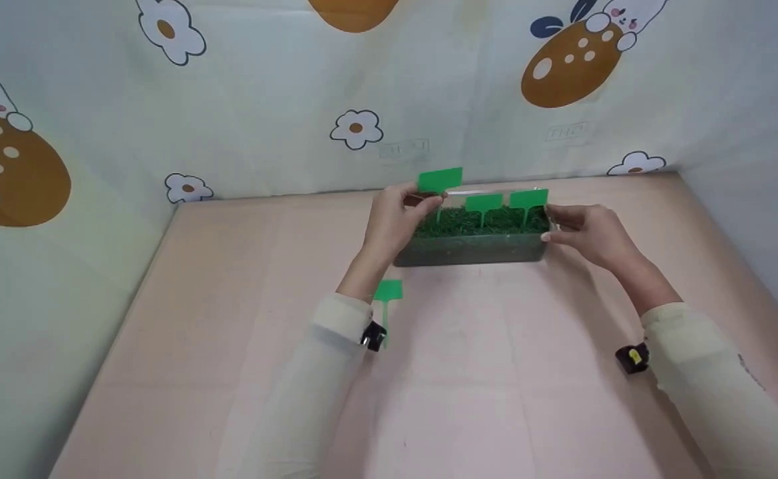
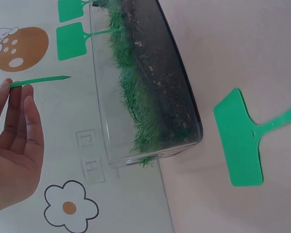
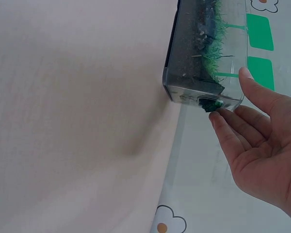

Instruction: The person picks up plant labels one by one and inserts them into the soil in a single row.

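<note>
My left hand (image 1: 389, 219) pinches a green T-shaped plant label (image 1: 440, 179) above the left part of a clear plastic box (image 1: 468, 250). In the left wrist view that label's pointed stem (image 2: 43, 79) sticks out from the fingertips, apart from the box. Dark soil (image 2: 160, 82) and green grass (image 2: 136, 97) fill the box. Two more labels, one in the middle (image 1: 484, 203) and one at the right (image 1: 528, 198), stand upright in the grass. My right hand (image 1: 591, 233) holds the box's right end, thumb at its edge and fingers against the end wall (image 3: 189, 95).
Another green label (image 1: 389, 291) lies on the pink-covered table (image 1: 455, 346), partly behind my left wrist. A pale cloth (image 1: 262, 120) printed with flowers and rabbits hangs close behind the box.
</note>
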The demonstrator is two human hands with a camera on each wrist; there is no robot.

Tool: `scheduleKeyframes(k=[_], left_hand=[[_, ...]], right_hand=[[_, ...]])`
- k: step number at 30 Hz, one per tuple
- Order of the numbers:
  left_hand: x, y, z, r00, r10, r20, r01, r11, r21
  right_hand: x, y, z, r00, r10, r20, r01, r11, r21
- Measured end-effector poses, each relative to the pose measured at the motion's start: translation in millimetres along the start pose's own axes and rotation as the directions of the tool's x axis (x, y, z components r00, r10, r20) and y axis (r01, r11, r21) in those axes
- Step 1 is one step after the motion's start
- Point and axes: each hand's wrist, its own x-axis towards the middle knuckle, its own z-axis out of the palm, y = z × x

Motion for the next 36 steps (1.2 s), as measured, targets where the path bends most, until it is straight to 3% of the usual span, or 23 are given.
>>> scheduleKeyframes(k=[4,11,22,36], left_hand=[[3.0,-3.6,4.3,0.999,0.041,-0.014,-0.041,0.999,-0.008],[7.7,-9.7,10.8,0.999,0.03,-0.025,-0.031,0.999,-0.029],[13.8,-23.3,18.0,0.999,0.046,-0.001,-0.046,0.998,0.046],[20.8,-30.8,26.4,0.998,-0.052,0.046,0.046,0.99,0.131]], right_hand=[[0.2,0.2,0.1,1.0,-0.001,-0.001,0.001,1.0,0.011],[0.0,1.5,0.8,1.0,-0.014,-0.008,0.014,1.0,-0.006],[0.2,1.3,0.5,1.0,-0.004,-0.005,0.004,1.0,0.015],[-1.0,0.7,0.3,1.0,-0.007,-0.01,0.007,1.0,0.004]])
